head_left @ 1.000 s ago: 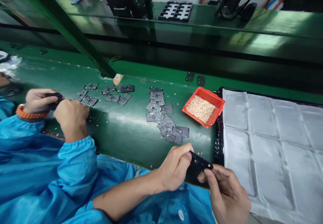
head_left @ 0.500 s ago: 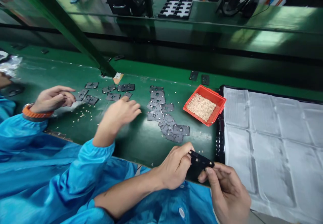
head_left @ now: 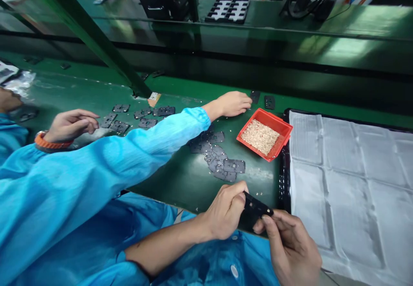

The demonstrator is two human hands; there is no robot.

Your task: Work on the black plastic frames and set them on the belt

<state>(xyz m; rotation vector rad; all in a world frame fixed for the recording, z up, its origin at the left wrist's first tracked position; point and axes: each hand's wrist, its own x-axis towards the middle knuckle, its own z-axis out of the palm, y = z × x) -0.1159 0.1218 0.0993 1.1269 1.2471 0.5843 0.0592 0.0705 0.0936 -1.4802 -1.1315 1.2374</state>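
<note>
Near the bench's front edge, my left hand [head_left: 226,213] grips one end of a flat black plastic plate [head_left: 256,206] with small pale spots on it. Thumb and fingers of my right hand [head_left: 292,245] pinch the plate's other end. The plate is tilted, and its lower part is in dark shadow. Just beyond my hands lies an overlapping cluster of similar thin black plates [head_left: 226,165], part of it covered by a co-worker's sleeve. A red bin [head_left: 282,137] of small beige pieces [head_left: 260,135] stands behind my hands.
A co-worker's blue sleeve [head_left: 129,152] crosses the bench, the hand [head_left: 234,104] beside two black plates [head_left: 269,102]. Their other hand [head_left: 75,124] rests at left near more plates [head_left: 121,126]. At right lies a black tray with white sheeting [head_left: 348,182]. A green post [head_left: 93,41] slants down at left.
The co-worker's arm has reached across the plates towards the far side of the red bin. My hands still hold the black plate in nearly the same place. The view has shifted slightly.
</note>
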